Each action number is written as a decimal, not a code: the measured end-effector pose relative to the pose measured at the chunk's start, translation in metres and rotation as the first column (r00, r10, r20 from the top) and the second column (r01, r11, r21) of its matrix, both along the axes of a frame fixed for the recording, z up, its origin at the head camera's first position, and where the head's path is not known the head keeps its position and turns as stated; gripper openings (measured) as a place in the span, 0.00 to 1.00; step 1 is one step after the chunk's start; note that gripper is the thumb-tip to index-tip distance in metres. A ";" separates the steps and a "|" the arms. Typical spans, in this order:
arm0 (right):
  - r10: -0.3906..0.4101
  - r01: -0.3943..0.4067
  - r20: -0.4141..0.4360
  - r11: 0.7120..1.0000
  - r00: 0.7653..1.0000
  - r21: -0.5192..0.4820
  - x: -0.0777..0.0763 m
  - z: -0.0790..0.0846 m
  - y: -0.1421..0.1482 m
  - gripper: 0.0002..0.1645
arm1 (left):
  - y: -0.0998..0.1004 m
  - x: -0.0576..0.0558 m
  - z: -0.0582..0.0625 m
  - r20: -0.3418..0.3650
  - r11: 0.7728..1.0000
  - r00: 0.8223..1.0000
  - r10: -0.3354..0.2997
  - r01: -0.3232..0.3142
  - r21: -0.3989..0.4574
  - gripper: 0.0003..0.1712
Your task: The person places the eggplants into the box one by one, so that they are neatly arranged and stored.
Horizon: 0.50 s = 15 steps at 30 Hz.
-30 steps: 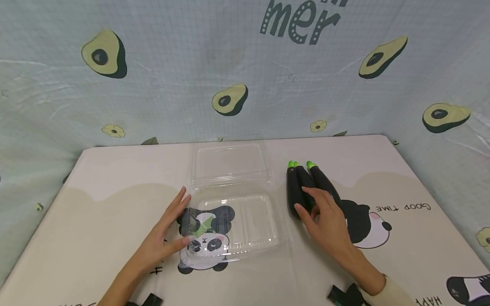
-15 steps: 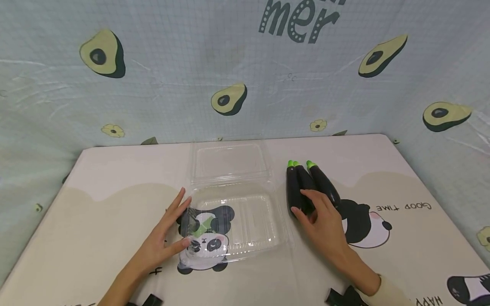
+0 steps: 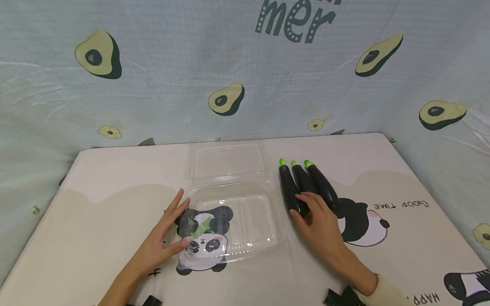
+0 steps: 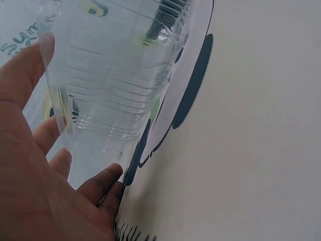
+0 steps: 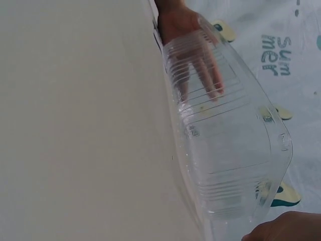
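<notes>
A clear plastic clamshell container (image 3: 254,221) lies on the table with its lid (image 3: 229,161) folded back, away from me. My left hand (image 3: 160,238) rests at the container's left side, fingers spread and fairly straight. In the left wrist view, the thumb (image 4: 25,70) is against the clear rim. To the right of the container are three dark eggplants with bright green stem ends. My right hand (image 3: 323,229) pinches the near end of the leftmost eggplant (image 3: 288,185) between thumb and fingers. The middle eggplant (image 3: 305,180) and the right eggplant (image 3: 322,185) lie beside it.
A pale tablecloth (image 3: 115,221) printed with pandas and lettering covers the table. Behind its far edge hangs a light blue curtain (image 3: 164,85) with avocado prints. Black wrist straps or mounts (image 3: 340,296) show near the bottom edge.
My right hand has shifted slightly left, and the leftmost eggplant has turned, its green end swinging left, apart from the middle one. The left hand and container stay put.
</notes>
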State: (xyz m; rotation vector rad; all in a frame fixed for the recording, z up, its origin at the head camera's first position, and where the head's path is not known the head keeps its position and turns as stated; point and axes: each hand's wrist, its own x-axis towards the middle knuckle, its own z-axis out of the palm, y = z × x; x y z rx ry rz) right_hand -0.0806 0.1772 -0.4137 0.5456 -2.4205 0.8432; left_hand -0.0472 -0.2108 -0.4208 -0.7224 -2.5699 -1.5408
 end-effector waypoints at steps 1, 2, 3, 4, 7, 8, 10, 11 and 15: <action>0.009 -0.009 -0.011 1.000 1.000 0.000 -0.001 -0.001 0.000 0.24 | 0.000 0.000 0.000 -0.001 1.000 1.000 -0.001 0.001 -0.001 0.48; 0.013 -0.013 -0.016 1.000 1.000 0.001 -0.002 -0.001 0.000 0.24 | -0.001 0.000 -0.001 -0.002 1.000 1.000 -0.004 0.004 0.002 0.48; 0.016 -0.016 -0.018 1.000 1.000 0.002 -0.002 -0.002 0.000 0.24 | -0.001 -0.001 -0.001 -0.001 1.000 1.000 -0.004 0.004 0.002 0.48; 0.017 -0.017 -0.019 1.000 1.000 0.003 -0.002 -0.002 0.000 0.25 | 0.000 -0.001 -0.001 0.000 1.000 1.000 -0.005 0.005 0.003 0.48; 0.012 -0.011 -0.017 1.000 1.000 0.017 -0.001 -0.003 0.000 0.24 | 0.000 -0.001 0.000 0.003 1.000 1.000 -0.005 0.005 0.002 0.48; 0.009 -0.009 -0.015 1.000 1.000 0.021 0.000 -0.003 0.000 0.24 | 0.000 -0.001 0.000 0.002 1.000 1.000 -0.007 0.007 0.005 0.48; 0.009 -0.008 -0.021 0.999 1.000 0.031 0.001 -0.002 0.000 0.25 | 0.000 0.000 0.001 -0.001 1.000 1.000 -0.011 0.011 0.011 0.48; 0.009 -0.008 -0.024 0.999 1.000 0.038 0.001 -0.002 0.000 0.26 | 0.000 0.000 0.001 -0.002 1.000 1.000 -0.010 0.010 0.012 0.48; -0.002 0.004 -0.019 0.998 1.000 0.063 0.002 -0.001 0.001 0.30 | 0.001 -0.001 0.001 0.000 1.000 1.000 -0.014 0.014 0.021 0.48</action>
